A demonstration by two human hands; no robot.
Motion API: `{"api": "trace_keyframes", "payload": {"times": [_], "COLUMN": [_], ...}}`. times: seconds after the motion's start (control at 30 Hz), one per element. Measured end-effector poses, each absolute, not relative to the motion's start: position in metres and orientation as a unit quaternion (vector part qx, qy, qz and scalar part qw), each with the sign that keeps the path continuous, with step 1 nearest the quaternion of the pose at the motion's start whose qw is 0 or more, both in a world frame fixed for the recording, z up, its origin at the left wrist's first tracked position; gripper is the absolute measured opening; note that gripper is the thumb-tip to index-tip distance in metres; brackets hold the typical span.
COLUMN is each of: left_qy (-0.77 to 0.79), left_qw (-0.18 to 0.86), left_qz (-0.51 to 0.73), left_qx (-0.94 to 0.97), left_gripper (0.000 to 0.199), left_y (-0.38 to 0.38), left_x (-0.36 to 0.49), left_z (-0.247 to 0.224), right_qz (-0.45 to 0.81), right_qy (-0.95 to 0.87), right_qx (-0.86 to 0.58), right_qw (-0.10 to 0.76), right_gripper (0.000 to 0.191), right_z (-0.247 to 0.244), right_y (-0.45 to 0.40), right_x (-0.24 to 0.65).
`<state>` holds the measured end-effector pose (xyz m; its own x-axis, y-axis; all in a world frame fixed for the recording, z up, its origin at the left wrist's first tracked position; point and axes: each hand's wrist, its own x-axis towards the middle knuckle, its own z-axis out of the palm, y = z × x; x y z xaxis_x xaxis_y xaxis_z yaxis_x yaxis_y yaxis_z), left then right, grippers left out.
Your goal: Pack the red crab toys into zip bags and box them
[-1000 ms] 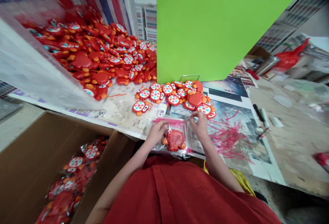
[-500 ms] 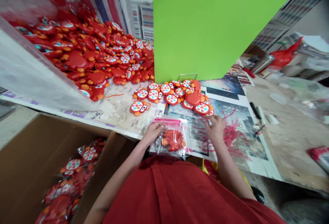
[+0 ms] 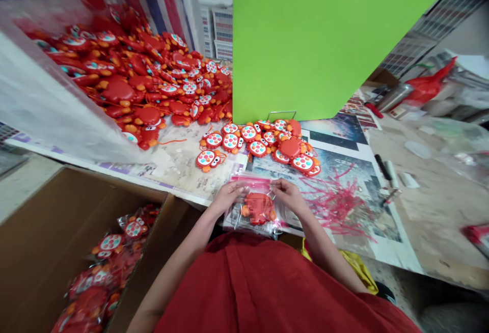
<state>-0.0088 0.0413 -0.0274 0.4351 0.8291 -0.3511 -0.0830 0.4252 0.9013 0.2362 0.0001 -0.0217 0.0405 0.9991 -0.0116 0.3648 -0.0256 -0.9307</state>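
Note:
A clear zip bag (image 3: 254, 183) with a pink strip along its top lies at the table's front edge, close to my body. Inside it is a red crab-shaped toy (image 3: 259, 208), back side up, with orange claws. My left hand (image 3: 228, 195) pinches the bag's upper left corner. At the upper right corner, my right hand (image 3: 288, 195) has its fingers closed on the bag. Just beyond the bag lie several red toys (image 3: 229, 141) with white faces and coloured dots, some overlapping.
A large heap of red toys (image 3: 145, 114) spills from a sack at the left. A cardboard box (image 3: 34, 231) with bagged toys stands lower left. Behind the loose toys rises a green panel (image 3: 305, 43). Pink strips (image 3: 344, 200) and markers (image 3: 383, 166) lie to the right.
My right hand has moved left and towards me, from beside the loose toys to the bag's upper right corner, and has closed on it. My left hand stays on the bag.

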Motion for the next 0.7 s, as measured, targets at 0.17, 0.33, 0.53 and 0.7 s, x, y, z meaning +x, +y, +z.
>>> {"api": "trace_keyframes", "payload": {"times": [0.17,0.33,0.53,0.7], "left_qy": [0.400,0.421,0.409,0.412], "left_qw": [0.755,0.750,0.767,0.753], "left_qz": [0.327,0.349,0.356,0.367], "left_qx": [0.403,0.373,0.345,0.358], "left_gripper": [0.047,0.025,0.031,0.041], "left_y": [0.042,0.040,0.039,0.037], "left_x": [-0.011,-0.010,-0.011,-0.006], "left_z": [-0.027,-0.024,-0.013,-0.016], "right_qz": [0.424,0.420,0.392,0.388], "right_qy": [-0.538,-0.563,-0.623,-0.607], "right_qx": [-0.582,-0.569,-0.551,-0.572], "right_qw": [0.438,0.427,0.392,0.392], "right_gripper": [0.029,0.019,0.023,0.020], "right_z": [-0.021,-0.019,-0.011,-0.015], "right_y": [-0.004,-0.002,-0.002,-0.004], "right_x": [0.247,0.248,0.249,0.244]}}
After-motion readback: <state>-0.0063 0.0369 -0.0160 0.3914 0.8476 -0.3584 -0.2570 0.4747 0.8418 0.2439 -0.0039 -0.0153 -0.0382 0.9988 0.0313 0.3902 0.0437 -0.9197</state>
